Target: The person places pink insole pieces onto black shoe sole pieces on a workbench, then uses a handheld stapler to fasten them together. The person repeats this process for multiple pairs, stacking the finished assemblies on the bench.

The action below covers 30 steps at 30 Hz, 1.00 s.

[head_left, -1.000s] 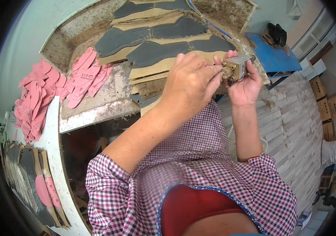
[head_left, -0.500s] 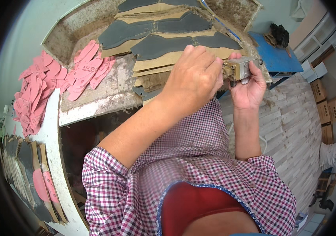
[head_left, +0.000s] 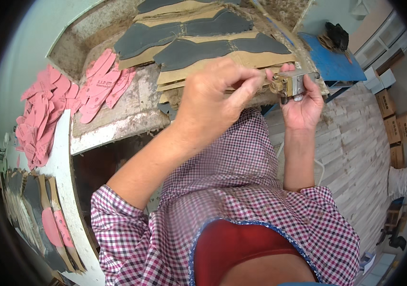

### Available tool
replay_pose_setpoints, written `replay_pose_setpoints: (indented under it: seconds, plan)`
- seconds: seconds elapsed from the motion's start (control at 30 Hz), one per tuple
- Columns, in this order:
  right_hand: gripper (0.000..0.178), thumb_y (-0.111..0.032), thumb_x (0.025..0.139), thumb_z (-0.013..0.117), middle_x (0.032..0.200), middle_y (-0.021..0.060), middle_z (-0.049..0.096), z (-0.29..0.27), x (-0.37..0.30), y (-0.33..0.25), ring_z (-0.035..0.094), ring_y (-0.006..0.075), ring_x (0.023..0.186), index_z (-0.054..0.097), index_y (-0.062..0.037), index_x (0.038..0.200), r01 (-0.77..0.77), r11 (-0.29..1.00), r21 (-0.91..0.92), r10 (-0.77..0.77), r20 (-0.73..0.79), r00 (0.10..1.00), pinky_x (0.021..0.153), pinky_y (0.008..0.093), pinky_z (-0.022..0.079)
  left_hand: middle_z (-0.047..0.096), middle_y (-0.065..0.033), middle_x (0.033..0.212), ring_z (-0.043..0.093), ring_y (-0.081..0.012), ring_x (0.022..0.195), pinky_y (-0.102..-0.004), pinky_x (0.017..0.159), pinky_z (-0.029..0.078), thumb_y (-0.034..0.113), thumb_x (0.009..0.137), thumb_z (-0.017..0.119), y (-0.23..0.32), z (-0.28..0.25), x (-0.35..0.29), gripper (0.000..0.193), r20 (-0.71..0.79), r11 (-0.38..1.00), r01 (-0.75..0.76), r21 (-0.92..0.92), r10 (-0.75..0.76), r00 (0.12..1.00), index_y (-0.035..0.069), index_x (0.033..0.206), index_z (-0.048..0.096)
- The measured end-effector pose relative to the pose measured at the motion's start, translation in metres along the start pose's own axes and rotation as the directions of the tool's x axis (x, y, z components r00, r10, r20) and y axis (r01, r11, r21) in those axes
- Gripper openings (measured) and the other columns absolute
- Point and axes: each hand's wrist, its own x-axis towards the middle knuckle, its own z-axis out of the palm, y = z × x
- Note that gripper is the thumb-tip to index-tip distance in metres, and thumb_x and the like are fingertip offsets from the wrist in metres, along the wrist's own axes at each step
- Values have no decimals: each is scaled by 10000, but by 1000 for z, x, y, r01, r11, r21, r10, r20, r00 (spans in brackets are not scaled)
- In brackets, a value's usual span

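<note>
Across the top of the frame, a worn, glue-stained tabletop (head_left: 117,119), with dark grey sole-shaped pieces (head_left: 189,35) on tan cardboard sheets (head_left: 203,76) at upper centre. At upper left, a heap of pink insoles (head_left: 46,109), spilling down the left edge. At upper right, a blue board (head_left: 329,59); below it, pale plank flooring (head_left: 351,143). Right of centre, left hand (head_left: 213,102) raised, fingers (head_left: 248,78) pinched together against a small metal tool (head_left: 291,85). Right hand (head_left: 303,102) just beside, fingers curled around that tool from beneath, gripping it. Tool in the upper right of centre, held above the tabletop's front edge.
</note>
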Motion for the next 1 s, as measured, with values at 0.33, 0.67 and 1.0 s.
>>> replay_pose_setpoints:
  seconds: [0.33,0.67,1.0]
  plan:
    - [402,-45,875,611,1160,222,590,-5,0,-5,567,378,1166,465,89,1224,-146,986,82,147,1,989,1068,613,411,681,-90,816,629,-223,752,-322,683,497,29,784,751,-20,26,6,178,-22,921,-355,158,362,932,14,960,730]
    - [477,-16,863,612,1194,246,569,-2,-4,0,560,395,1174,412,102,1280,-128,988,82,131,-27,991,1055,517,463,545,-62,753,532,-213,704,-348,636,434,-5,671,719,-21,22,17,207,222,582,-664,470,650,727,-4,856,628]
    - [370,-33,880,599,1128,215,590,8,-7,3,579,349,1148,466,96,1200,93,992,-84,-97,-46,994,1057,598,433,480,-67,691,504,-236,647,-362,612,423,-4,614,711,-12,36,8,199,69,758,-539,366,556,829,33,761,582]
